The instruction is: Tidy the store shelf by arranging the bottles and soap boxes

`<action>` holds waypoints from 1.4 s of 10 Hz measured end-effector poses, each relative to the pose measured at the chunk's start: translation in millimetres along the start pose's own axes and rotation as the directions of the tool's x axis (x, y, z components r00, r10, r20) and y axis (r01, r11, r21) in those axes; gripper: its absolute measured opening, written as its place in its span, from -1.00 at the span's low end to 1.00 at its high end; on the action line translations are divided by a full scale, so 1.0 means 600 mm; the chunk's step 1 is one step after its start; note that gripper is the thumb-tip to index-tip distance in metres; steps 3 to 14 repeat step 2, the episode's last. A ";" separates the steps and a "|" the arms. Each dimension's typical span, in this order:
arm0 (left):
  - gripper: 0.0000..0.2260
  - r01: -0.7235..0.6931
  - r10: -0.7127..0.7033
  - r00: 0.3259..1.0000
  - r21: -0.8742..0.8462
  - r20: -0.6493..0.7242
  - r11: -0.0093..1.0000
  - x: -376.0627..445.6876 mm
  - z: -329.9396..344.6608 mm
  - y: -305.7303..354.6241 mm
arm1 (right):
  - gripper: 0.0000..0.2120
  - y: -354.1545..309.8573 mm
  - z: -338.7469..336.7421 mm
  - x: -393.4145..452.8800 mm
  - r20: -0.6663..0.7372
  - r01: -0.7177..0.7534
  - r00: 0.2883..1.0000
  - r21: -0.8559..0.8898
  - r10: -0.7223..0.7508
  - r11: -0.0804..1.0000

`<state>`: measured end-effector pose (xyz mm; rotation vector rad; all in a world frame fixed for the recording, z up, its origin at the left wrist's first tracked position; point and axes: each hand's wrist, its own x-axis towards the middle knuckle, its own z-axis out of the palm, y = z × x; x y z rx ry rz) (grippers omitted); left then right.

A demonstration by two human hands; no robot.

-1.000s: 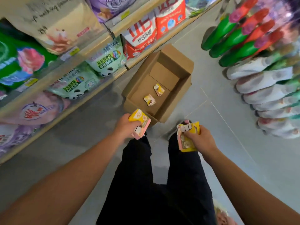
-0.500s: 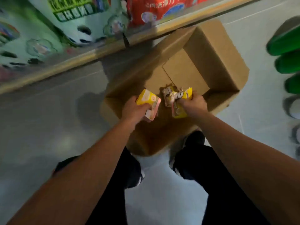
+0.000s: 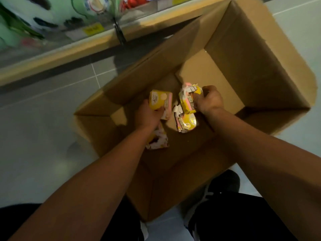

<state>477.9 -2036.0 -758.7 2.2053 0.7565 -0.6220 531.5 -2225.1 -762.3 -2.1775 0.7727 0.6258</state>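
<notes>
Both my hands are down inside an open cardboard box [image 3: 251, 70] on the floor. My left hand [image 3: 150, 115] grips a yellow and pink soap box [image 3: 159, 101]. My right hand [image 3: 209, 100] grips another yellow soap box [image 3: 188, 100] with torn white flaps. Two more yellow soap boxes lie on the box floor: one [image 3: 186, 123] just below my right hand, one [image 3: 158, 141] under my left forearm, partly hidden.
A wooden-edged store shelf [image 3: 69, 54] with green and white bags [image 3: 34, 23] runs along the top left, close to the box. Grey tiled floor [image 3: 43, 136] surrounds the box. My dark trousers and a black shoe [image 3: 224, 185] stand at its near side.
I have bent down from standing, so the box fills the view. Both hands, each with its soap box, went from above my legs down into the box, close to the two lying there.
</notes>
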 end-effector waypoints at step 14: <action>-0.67 0.053 -0.045 0.996 -0.093 0.078 0.994 -0.157 -0.143 0.042 | -0.39 -0.079 -0.119 -0.183 0.139 -0.023 0.990 -0.026 0.027 0.999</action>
